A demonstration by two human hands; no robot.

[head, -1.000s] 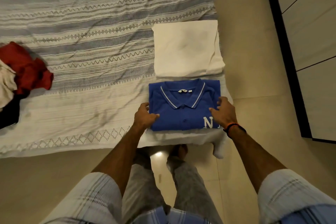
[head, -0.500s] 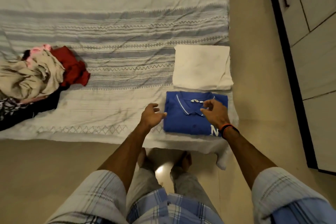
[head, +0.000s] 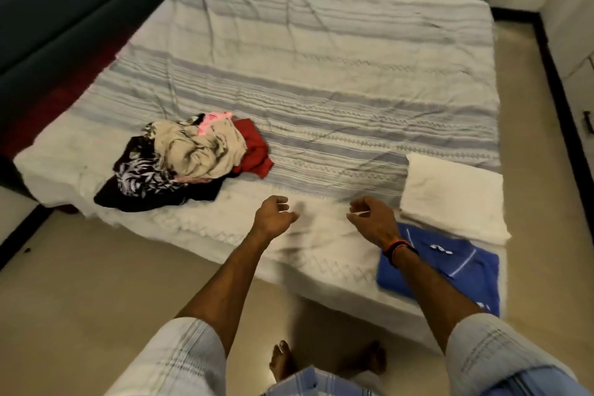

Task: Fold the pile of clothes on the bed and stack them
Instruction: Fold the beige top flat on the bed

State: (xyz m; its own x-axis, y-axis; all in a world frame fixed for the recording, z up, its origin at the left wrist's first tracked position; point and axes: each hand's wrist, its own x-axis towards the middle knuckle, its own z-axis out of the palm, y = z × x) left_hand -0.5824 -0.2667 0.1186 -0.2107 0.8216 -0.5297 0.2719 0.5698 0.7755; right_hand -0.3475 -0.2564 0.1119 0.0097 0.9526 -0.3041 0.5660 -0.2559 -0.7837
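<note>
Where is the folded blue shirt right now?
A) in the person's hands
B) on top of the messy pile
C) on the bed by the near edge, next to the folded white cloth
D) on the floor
C: the folded blue shirt lies flat at the near right corner of the bed, just in front of the folded white cloth, and both hands are empty.

Left hand (head: pixel 273 217), right hand (head: pixel 373 219) (loosely curled); empty

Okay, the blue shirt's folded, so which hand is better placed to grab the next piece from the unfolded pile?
Probably the left hand. It hovers empty on the side nearer the pile of clothes, while the right hand sits farther away beside the folded blue polo shirt.
</note>
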